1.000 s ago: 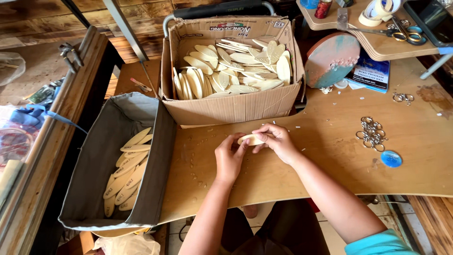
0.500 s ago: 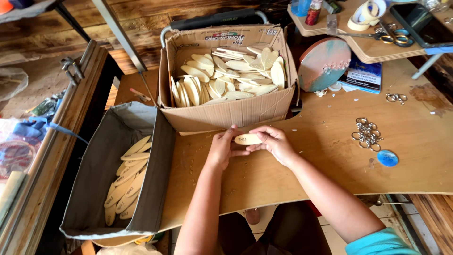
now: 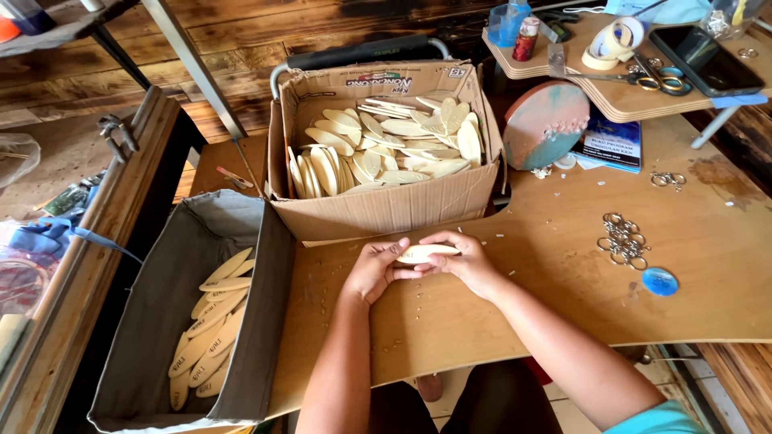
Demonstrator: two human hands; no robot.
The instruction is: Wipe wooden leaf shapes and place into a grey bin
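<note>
My left hand (image 3: 371, 270) and right hand (image 3: 465, 262) grip one pale oval wooden blank (image 3: 426, 254) above the plywood desk (image 3: 563, 313), mid-handling; next, I judge, it needs a steady turn.

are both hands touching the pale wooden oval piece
Touching. The head view shows the left hand and right hand gripping opposite ends of the oval piece.

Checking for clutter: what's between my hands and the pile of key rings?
Only bare tabletop with tiny scraps lies between the right hand and key rings, per the head view.
</note>
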